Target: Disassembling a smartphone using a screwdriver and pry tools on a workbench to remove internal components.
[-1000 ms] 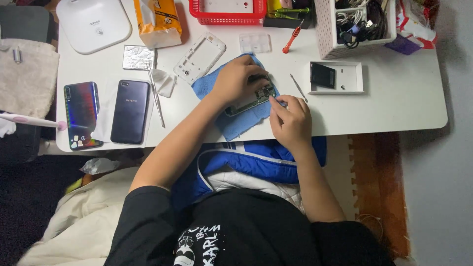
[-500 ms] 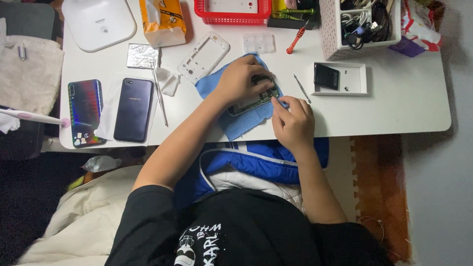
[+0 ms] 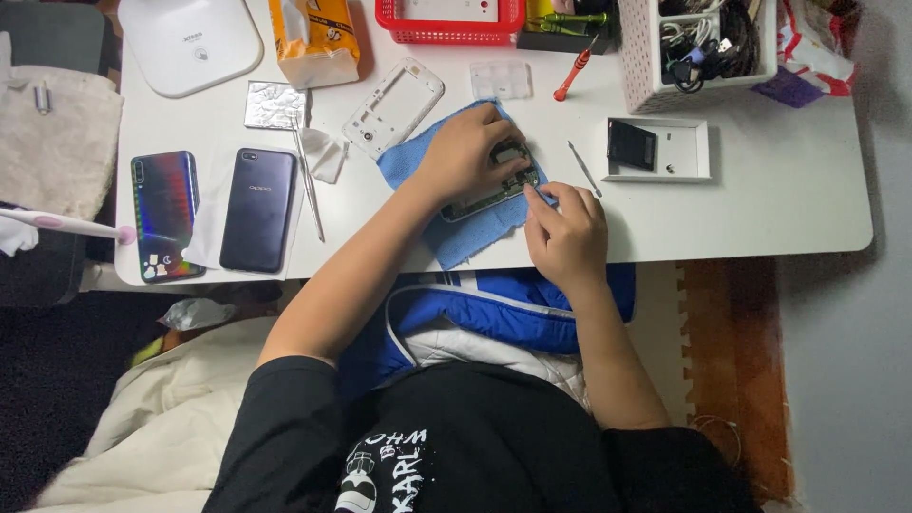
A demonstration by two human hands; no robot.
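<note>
Since a second ago your hands have barely shifted over the opened phone (image 3: pixel 489 190); only your head camera has drifted, sliding the table (image 3: pixel 760 218) slightly in view. The phone lies back-off on a blue cloth (image 3: pixel 456 237) near the table's front edge, its dark innards and metal frame showing between your hands, tilted a little from the table's edge. Your left hand (image 3: pixel 465 152) is spread over the phone's upper part, fingers curled down onto it, pinning it to the cloth. Your right hand (image 3: pixel 567 233) is closed at the phone's lower right corner, fingertips pinched together; whether they grip a small tool you cannot tell from here. Just beside that hand lies a thin metal pick (image 3: pixel 584 169). Beyond the cloth rests a white phone frame (image 3: pixel 392 106), and to the right a shallow white tray (image 3: pixel 689 152) with a dark battery (image 3: pixel 632 145). Two phones, one dark (image 3: pixel 257 209) and one iridescent (image 3: pixel 165 216), lie well apart to the left.
</note>
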